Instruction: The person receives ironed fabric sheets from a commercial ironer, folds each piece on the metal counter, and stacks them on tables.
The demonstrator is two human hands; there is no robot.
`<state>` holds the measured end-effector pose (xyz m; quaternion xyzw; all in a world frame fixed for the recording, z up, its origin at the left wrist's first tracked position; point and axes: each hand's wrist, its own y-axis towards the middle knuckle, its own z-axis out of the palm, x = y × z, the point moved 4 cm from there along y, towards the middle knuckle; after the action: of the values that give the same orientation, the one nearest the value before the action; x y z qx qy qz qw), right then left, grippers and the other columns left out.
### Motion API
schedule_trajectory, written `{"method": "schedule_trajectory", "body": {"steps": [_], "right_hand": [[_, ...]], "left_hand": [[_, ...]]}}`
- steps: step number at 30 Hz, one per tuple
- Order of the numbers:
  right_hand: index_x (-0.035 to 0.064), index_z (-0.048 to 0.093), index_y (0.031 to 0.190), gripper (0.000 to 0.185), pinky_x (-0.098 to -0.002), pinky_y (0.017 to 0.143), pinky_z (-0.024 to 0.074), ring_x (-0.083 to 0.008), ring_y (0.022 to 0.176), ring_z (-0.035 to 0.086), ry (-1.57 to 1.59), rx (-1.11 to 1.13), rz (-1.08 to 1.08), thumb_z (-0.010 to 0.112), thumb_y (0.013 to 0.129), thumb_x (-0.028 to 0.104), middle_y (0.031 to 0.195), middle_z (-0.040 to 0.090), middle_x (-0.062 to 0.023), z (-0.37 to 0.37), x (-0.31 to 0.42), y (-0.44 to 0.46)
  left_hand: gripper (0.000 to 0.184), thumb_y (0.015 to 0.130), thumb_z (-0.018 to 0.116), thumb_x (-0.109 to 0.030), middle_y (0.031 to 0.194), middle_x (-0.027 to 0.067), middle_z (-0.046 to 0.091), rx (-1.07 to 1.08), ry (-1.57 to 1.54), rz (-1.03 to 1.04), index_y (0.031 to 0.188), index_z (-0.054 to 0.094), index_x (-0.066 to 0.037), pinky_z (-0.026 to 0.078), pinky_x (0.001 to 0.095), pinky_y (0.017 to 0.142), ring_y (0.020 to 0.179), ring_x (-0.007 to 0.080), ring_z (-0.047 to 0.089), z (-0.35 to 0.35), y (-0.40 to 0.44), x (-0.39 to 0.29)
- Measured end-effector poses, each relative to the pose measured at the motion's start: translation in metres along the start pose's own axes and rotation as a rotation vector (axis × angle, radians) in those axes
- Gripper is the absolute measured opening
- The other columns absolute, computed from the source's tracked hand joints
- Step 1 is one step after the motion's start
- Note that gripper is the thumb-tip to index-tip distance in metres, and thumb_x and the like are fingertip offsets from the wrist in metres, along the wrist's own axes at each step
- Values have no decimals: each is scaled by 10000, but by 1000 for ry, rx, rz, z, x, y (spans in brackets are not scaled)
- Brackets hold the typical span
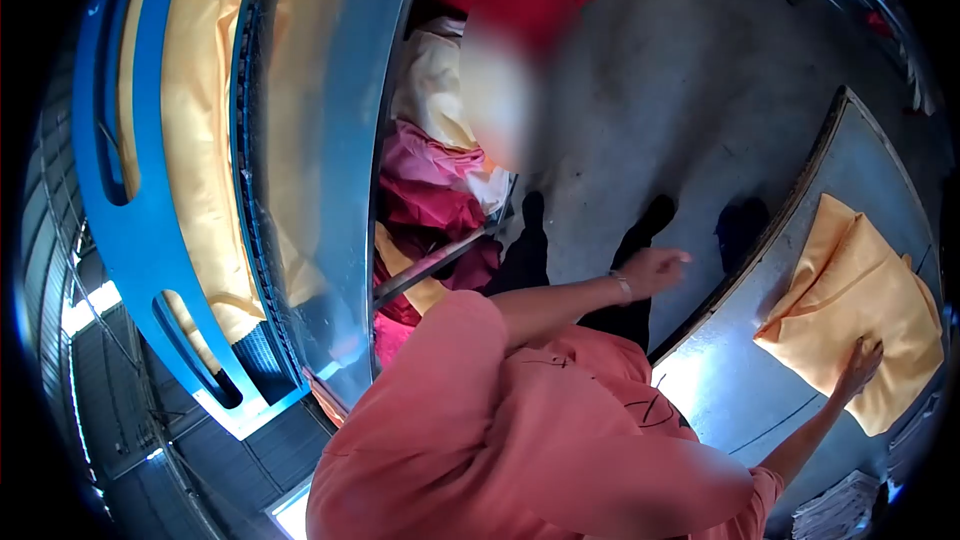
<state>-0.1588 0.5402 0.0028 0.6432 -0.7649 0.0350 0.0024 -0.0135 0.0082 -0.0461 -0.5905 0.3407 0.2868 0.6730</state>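
Note:
A folded yellow cloth point(850, 310) lies on the metal-topped table at the right, its layers slightly uneven. My right hand point(860, 370) rests on the near part of this cloth, fingers apart and lying against the fabric. In front of my body, above the floor, hangs my left hand point(652, 270). Its fingers are loosely stretched and nothing shows in them; a band circles the wrist. No cloth touches this hand.
The grey table point(740, 380) has a raised dark edge. To the left stands a blue machine point(150, 140) with a yellow sheet point(205, 120) lying along it. Red, pink and cream cloths point(430, 160) are heaped beside it. Folded stacks point(838, 508) sit at lower right.

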Motion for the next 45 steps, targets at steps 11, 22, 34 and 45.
{"method": "schedule_trajectory", "body": {"steps": [11,22,34,45], "right_hand": [[17,459,1230,339,-321,1003,298,-242,1192,414,980,22,-319,424,912,129,1263,469,-130,-43,410,-79],[38,555,1087,296,-321,737,477,-248,918,595,897,1006,-311,598,815,144,1020,599,-149,220,572,-320],[8,562,1071,274,-272,737,464,-160,798,607,1265,1201,566,570,856,178,932,625,-98,331,512,-370],[40,581,1045,270,-263,663,443,-156,774,621,1191,1257,644,548,874,247,909,642,-71,332,509,-354]], "left_hand": [[325,753,546,-167,923,155,605,-310,684,-201,1055,572,-50,455,376,773,873,306,575,-210,-84,140],[702,691,642,-158,1357,83,325,-545,1896,-43,1313,320,-123,217,490,1009,1264,264,278,-512,121,92],[613,649,681,-251,842,165,606,-427,1691,-127,1184,443,-66,447,430,731,848,338,570,-611,173,120],[218,693,573,-154,888,153,565,-432,1563,-453,889,554,-60,446,428,778,835,337,551,-613,29,208]]}}
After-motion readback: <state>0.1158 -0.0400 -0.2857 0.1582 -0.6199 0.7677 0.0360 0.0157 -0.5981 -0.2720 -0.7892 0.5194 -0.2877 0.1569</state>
